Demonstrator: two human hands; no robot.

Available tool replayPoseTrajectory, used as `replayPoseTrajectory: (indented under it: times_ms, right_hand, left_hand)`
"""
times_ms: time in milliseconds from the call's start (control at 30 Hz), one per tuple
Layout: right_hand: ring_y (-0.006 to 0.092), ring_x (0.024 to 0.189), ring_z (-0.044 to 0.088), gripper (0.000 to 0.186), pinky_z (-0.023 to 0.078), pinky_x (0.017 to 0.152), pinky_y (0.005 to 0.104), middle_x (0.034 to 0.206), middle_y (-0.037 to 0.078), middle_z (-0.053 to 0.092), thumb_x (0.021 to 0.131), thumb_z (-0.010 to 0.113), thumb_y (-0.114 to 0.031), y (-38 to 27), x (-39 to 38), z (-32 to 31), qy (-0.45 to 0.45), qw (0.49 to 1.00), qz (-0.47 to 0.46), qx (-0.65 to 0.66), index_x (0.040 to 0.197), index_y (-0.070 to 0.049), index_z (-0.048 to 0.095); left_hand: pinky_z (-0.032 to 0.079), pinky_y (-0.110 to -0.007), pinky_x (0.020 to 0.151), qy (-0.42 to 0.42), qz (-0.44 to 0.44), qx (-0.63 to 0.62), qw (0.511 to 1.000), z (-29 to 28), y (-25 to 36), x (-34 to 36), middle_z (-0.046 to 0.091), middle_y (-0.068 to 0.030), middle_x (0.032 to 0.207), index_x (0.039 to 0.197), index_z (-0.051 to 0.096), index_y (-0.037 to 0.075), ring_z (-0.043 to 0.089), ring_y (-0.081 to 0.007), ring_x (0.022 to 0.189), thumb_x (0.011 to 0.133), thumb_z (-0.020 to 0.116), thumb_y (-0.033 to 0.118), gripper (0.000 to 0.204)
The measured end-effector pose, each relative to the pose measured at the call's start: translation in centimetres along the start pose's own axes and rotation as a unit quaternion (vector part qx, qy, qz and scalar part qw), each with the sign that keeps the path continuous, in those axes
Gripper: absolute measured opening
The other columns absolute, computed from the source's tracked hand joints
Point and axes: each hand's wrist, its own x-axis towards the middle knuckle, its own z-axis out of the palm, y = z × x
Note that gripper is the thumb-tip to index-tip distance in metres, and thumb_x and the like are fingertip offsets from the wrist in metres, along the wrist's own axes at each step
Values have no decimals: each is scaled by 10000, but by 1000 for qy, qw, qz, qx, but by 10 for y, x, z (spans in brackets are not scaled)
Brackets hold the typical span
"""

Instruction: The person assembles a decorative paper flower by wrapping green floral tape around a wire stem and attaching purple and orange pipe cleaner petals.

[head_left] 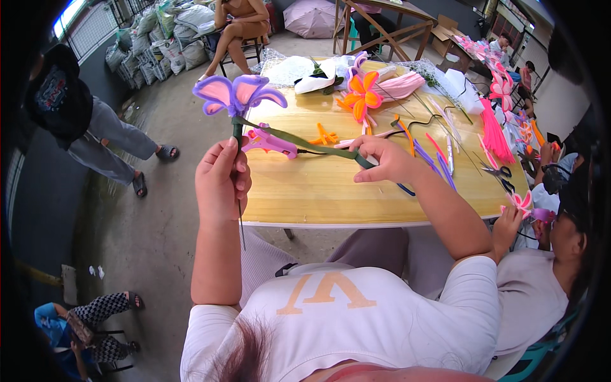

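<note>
left fingers (pixel 242 181) pinch a flower stem (pixel 237 130), apparently tape-wrapped.

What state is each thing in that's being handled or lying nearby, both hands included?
Left hand: closed around the dark green wrapped stem.
Purple-and-pink fuzzy flower: upright, petals spread.
Green tape strip: stretched from stem to roll.
Right hand: fingers closed on the dark green tape roll.
Pink plastic glue gun: lying on the yellow wood-topped table.
Orange fuzzy flower: on the table, petals spread.
Black-handled metal scissors: on the table, unheld.
</note>
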Motion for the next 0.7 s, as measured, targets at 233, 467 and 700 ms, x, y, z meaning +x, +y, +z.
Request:
replayPoseTrajectory:
  times_ms: [233, 467, 700]
  right_hand:
    - [201, 909, 495, 300, 381, 790, 304, 967, 99, 514, 699, 738, -270, 4, 5, -1, 154, 965, -144, -157, 763, -39, 558]
    - [81, 749, 445, 264, 381, 653, 227, 816, -1, 444, 703, 700, -86, 8, 1, 1, 185, 979, 40, 72, 928, -55, 566]
    - [148, 766, 477, 211, 411, 681, 276, 801, 36, 465, 698, 673, -67, 0, -1, -8, 175, 964, -58, -191, 877, -52, 562]
  left_hand:
    - [230, -178, 313, 0, 5, -9, 1000, -2, 2, 2, 467, -4, 566, 884, 554, -26, 337, -50, 368, 885, 501, 147, 182]
    - [228, -178, 314, 0, 1, -19, 1000, -3, 3, 3, 468, -4, 567, 883, 554, -24, 336, -51, 370, 886, 497, 143, 177]
    - [224, -178, 319, 2, -4, -12, 1000, -5, 0, 5, 460, 7, 567, 895, 556, -16, 328, -46, 370, 887, 491, 141, 170]
